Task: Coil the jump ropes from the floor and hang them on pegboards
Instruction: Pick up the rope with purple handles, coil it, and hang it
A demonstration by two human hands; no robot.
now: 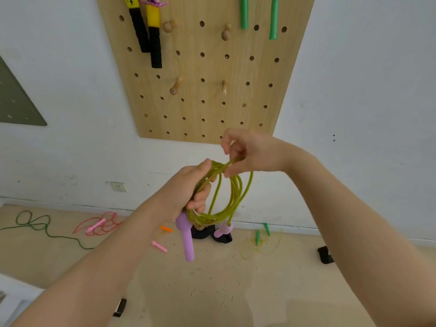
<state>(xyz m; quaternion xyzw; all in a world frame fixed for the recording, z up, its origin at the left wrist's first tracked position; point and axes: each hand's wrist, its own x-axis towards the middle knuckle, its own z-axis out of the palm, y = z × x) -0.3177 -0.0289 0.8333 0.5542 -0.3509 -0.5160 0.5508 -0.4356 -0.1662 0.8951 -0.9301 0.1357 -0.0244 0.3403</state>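
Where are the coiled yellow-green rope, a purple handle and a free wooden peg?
Yellow-green rope (pixel 233 199), head view, right side of coil.
Purple handle (pixel 187 241), head view, mid-shaft.
Wooden peg (pixel 175 87), head view, shaft.

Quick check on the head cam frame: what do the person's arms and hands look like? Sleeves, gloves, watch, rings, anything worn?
Both forearms are bare along all that shows, with no sleeve edge in the frame. The left hand and the right hand are bare too: no gloves, and no watch, band or bracelet on either wrist. No rings show on the fingers that are visible. No markings or tape are seen on either arm.

White painted wall (pixel 70 67), pale wood-look floor (pixel 212 291), wall socket (pixel 119 186) near white skirting, soft even light
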